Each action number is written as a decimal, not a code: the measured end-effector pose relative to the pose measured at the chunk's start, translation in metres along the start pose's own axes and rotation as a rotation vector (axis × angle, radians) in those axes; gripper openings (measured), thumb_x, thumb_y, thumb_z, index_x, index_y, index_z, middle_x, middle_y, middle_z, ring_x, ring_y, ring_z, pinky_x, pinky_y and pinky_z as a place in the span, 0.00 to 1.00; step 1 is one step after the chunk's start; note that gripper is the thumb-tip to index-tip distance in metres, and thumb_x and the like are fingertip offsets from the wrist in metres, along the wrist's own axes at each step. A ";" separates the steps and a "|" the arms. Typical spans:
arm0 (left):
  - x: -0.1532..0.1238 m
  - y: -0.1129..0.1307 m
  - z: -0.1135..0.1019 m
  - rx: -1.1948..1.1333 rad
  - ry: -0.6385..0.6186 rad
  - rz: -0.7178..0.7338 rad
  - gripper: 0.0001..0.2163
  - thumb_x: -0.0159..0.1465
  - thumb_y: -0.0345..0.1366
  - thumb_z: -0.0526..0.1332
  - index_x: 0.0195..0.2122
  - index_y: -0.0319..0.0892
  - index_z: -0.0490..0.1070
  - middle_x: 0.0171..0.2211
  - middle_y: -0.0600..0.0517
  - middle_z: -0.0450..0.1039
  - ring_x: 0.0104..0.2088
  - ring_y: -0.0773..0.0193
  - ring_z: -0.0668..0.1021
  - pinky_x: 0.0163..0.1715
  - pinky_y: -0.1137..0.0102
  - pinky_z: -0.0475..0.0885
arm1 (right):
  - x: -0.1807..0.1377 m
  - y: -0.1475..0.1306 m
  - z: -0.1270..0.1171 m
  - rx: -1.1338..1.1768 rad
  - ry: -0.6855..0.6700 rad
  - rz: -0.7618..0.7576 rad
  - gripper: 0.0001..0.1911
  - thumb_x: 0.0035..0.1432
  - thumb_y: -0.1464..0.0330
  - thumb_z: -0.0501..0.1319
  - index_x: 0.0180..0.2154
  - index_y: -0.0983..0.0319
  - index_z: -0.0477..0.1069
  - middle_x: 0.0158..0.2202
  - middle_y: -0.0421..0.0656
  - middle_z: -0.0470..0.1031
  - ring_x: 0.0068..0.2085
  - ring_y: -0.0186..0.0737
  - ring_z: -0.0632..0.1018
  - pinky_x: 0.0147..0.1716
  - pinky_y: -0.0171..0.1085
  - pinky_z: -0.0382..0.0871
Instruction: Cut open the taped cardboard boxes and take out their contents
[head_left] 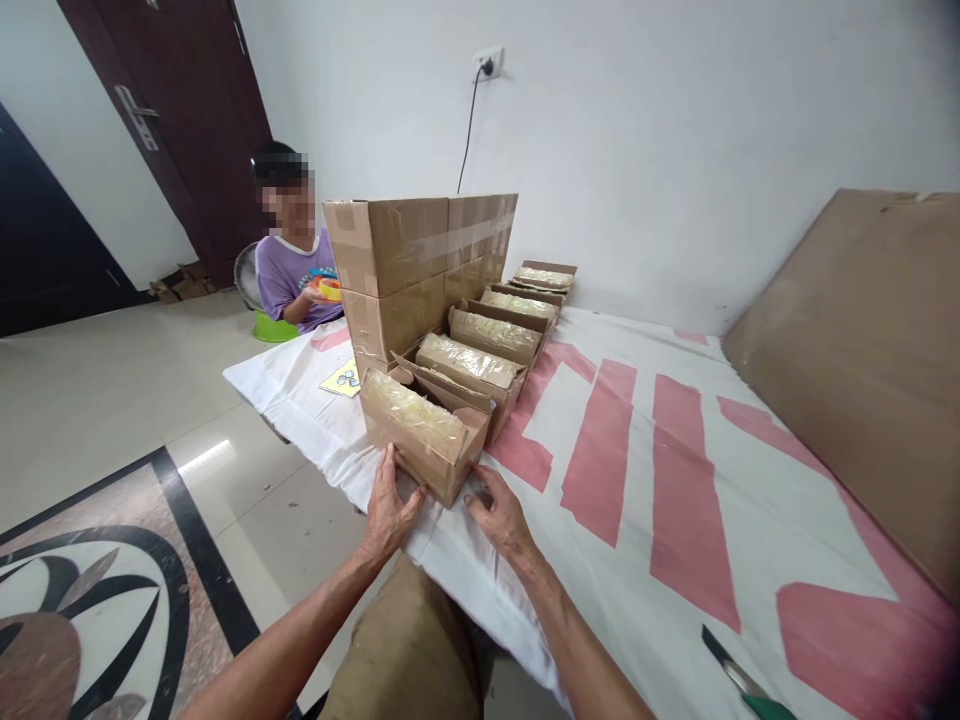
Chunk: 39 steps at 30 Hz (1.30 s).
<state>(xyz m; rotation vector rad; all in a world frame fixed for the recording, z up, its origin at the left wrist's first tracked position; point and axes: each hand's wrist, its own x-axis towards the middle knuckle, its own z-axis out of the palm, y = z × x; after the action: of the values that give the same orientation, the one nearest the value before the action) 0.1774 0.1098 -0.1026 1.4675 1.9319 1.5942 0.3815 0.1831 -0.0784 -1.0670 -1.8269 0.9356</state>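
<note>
Nearest me on the table stands an open cardboard box [420, 455], its flaps up and clear plastic-wrapped, yellowish contents [416, 410] showing at the top. My left hand [391, 508] rests its fingertips against the box's near lower side, thumb spread apart. At the right corner of the same box, my right hand [499, 510] has its fingers and thumb apart, the fingertips at the box's lower edge. Neither hand wraps round it. Behind it, more open boxes [472, 360] with similar filling form a row running towards the wall.
Taped closed cartons [409, 245] are stacked left of the row. A green-handled knife [739, 678] lies at the table's lower right. A large cardboard sheet [862, 370] stands at right. Beyond the table sits a person [289, 275] holding colourful rings. A yellow card [341, 378] lies by the stack.
</note>
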 end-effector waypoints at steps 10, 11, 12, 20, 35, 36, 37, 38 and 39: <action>-0.005 0.008 0.004 0.050 0.052 -0.017 0.43 0.59 0.45 0.68 0.72 0.42 0.50 0.71 0.35 0.57 0.71 0.40 0.61 0.67 0.44 0.61 | -0.025 -0.028 -0.029 0.025 -0.051 0.102 0.21 0.56 0.62 0.61 0.51 0.59 0.78 0.51 0.48 0.82 0.46 0.48 0.83 0.46 0.47 0.78; -0.006 0.009 0.004 0.055 0.056 -0.017 0.43 0.59 0.46 0.68 0.72 0.42 0.50 0.70 0.35 0.57 0.71 0.40 0.62 0.67 0.43 0.61 | -0.026 -0.032 -0.026 0.027 -0.055 0.095 0.22 0.56 0.63 0.61 0.51 0.59 0.78 0.51 0.48 0.82 0.46 0.48 0.83 0.46 0.46 0.78; -0.006 0.009 0.005 0.061 0.059 -0.016 0.43 0.59 0.46 0.68 0.72 0.42 0.50 0.70 0.35 0.57 0.70 0.40 0.62 0.67 0.43 0.62 | -0.026 -0.036 -0.022 0.028 -0.058 0.084 0.22 0.55 0.63 0.61 0.52 0.59 0.77 0.51 0.48 0.82 0.48 0.48 0.83 0.45 0.45 0.78; -0.008 0.014 0.003 0.108 0.084 0.026 0.42 0.60 0.47 0.68 0.71 0.42 0.52 0.67 0.35 0.61 0.68 0.42 0.65 0.66 0.45 0.64 | -0.025 -0.046 -0.001 -0.003 -0.023 0.035 0.24 0.55 0.65 0.58 0.53 0.61 0.75 0.51 0.49 0.81 0.52 0.50 0.80 0.48 0.47 0.75; -0.011 0.015 0.000 -0.013 0.102 0.059 0.30 0.64 0.43 0.64 0.66 0.44 0.60 0.61 0.39 0.67 0.60 0.48 0.73 0.59 0.48 0.71 | -0.046 -0.052 -0.024 -0.022 -0.033 0.110 0.25 0.55 0.61 0.57 0.52 0.62 0.76 0.53 0.52 0.81 0.51 0.51 0.81 0.44 0.46 0.78; -0.011 0.014 -0.001 -0.024 0.110 0.061 0.29 0.64 0.42 0.63 0.65 0.44 0.61 0.61 0.40 0.67 0.59 0.48 0.73 0.59 0.49 0.71 | -0.048 -0.054 -0.027 -0.023 -0.033 0.110 0.25 0.55 0.61 0.57 0.52 0.62 0.76 0.53 0.52 0.81 0.51 0.51 0.81 0.44 0.46 0.78; -0.011 0.014 -0.004 -0.032 0.123 0.062 0.28 0.64 0.42 0.63 0.64 0.44 0.61 0.60 0.40 0.67 0.60 0.48 0.72 0.59 0.49 0.71 | -0.049 -0.056 -0.030 -0.027 -0.028 0.108 0.24 0.56 0.61 0.57 0.52 0.62 0.76 0.53 0.52 0.80 0.51 0.51 0.81 0.43 0.45 0.78; -0.010 0.015 -0.008 -0.038 0.140 0.062 0.28 0.64 0.42 0.63 0.64 0.44 0.62 0.61 0.40 0.66 0.61 0.48 0.71 0.60 0.48 0.70 | -0.050 -0.058 -0.032 -0.032 -0.021 0.102 0.24 0.56 0.61 0.57 0.52 0.62 0.76 0.53 0.52 0.80 0.51 0.51 0.81 0.43 0.45 0.78; -0.007 0.015 -0.013 -0.038 0.159 0.062 0.27 0.64 0.42 0.63 0.64 0.44 0.62 0.61 0.40 0.66 0.62 0.47 0.70 0.61 0.47 0.68 | -0.049 -0.061 -0.034 -0.037 -0.015 0.091 0.24 0.56 0.61 0.57 0.52 0.62 0.76 0.53 0.52 0.80 0.51 0.51 0.81 0.42 0.45 0.78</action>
<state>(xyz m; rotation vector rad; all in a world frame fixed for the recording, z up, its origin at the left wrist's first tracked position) 0.1795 0.0946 -0.0877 1.4387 1.9448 1.8152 0.4087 0.1224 -0.0248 -1.1780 -1.8267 0.9685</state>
